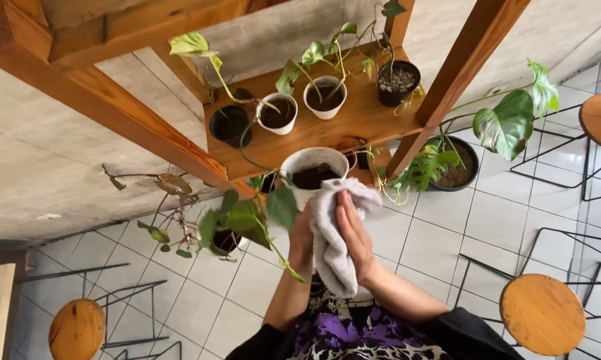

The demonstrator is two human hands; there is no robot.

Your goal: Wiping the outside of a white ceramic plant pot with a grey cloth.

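Head view, looking down past the person's chest to a tiled floor (440, 233) and a wooden plant shelf (354, 123). Right hand (355, 237) lies flat, fingers together and extended, pressing a grey cloth (330, 247) against the side of a white pot (312, 170) filled with dark soil. Left hand (302, 243) supports the pot from the other side, partly hidden behind the cloth and leaves; whether its fingers curl around the pot cannot be told. Cloth hangs down between both hands, its upper end draped at the pot's rim. White pot is held in front of the shelf's lower edge. On the shelf stand two smaller white pots (277, 113), (325, 97) and two black pots (230, 125), (398, 82), each with trailing green plants. Another black pot (455, 170) with a large split leaf stands on the floor at right. Round wooden stools (542, 315) with wire frames stand around.
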